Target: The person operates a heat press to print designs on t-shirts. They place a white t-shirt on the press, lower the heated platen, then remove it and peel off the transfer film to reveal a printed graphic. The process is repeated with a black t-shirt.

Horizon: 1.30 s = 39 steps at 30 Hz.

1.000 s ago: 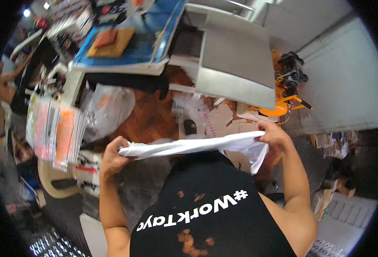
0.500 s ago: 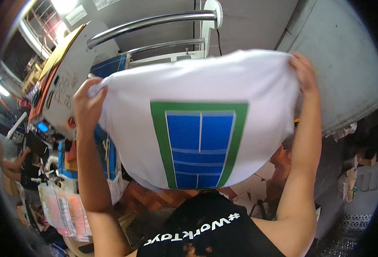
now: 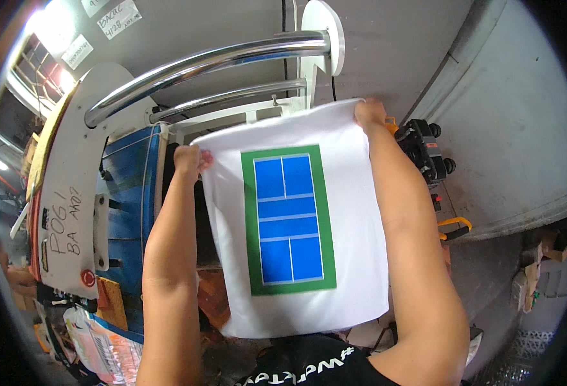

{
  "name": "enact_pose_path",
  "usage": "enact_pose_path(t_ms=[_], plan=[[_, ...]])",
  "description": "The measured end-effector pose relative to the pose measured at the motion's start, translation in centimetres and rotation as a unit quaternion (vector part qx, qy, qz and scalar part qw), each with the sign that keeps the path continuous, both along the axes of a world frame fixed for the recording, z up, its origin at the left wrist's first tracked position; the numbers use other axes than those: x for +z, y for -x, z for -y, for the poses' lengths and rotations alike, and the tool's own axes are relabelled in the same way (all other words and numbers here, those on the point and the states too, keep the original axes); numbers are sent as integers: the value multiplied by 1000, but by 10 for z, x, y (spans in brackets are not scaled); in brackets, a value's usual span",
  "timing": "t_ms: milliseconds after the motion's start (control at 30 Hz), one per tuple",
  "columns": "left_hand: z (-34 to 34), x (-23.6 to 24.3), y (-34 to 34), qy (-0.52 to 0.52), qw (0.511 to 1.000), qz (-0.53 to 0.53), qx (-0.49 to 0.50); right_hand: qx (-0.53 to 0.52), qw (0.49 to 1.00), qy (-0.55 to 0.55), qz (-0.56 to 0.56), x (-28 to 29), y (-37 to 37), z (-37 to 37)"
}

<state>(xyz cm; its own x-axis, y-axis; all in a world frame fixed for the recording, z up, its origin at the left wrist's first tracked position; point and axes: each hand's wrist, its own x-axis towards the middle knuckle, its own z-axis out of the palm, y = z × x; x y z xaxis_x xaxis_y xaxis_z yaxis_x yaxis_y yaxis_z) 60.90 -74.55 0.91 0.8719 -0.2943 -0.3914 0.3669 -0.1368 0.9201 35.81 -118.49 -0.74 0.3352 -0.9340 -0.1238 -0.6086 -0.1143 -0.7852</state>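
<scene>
A white cloth (image 3: 354,257) hangs spread out in front of me, printed with a blue court with pale lines inside a green border. My left hand (image 3: 191,158) pinches its upper left corner, the fingertips partly folded into the fabric. At the upper right corner, my right hand (image 3: 371,114) is closed on the edge and held somewhat higher, so the top edge slopes. The lower edge of the cloth hangs close to my black shirt (image 3: 303,367).
Beyond the cloth stands a white-framed machine with a chrome roller (image 3: 213,61) and a thinner bar. Its side panel (image 3: 71,206) carries a red button (image 3: 89,278); a blue section (image 3: 126,193) adjoins it. A black wheeled device (image 3: 425,151) is right of my right arm.
Both hands have come closer together, and the cloth now hangs narrower and longer. My view has shifted, exposing more of the machine at left and the black device at right.
</scene>
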Motion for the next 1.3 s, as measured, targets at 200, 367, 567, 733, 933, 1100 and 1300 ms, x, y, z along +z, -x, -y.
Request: enact_pose_path(t_ms=[200,367,567,733,933,1100,1300], plan=[[-13,-19,80,-115,927,336,-118,199,963,179,-12,4,7,-95],[-116,-27,263,-215,832,504,-90,224,930,290,-27,-19,169,-215],[-229,-26,346,-292,884,332,-149,112,984,84,-111,-20,314,-340],[-264,-35,355,-304,903,244,-183,125,962,123,-210,-27,367,-354],[-288,-37,369,-287,879,298,-238,97,962,145,-210,-36,388,-358],[-303,-25,390,-251,850,411,-214,41,962,199,-183,-41,397,-385],[-356,118,331,-188,637,747,1,322,858,266,-299,0,441,-505]])
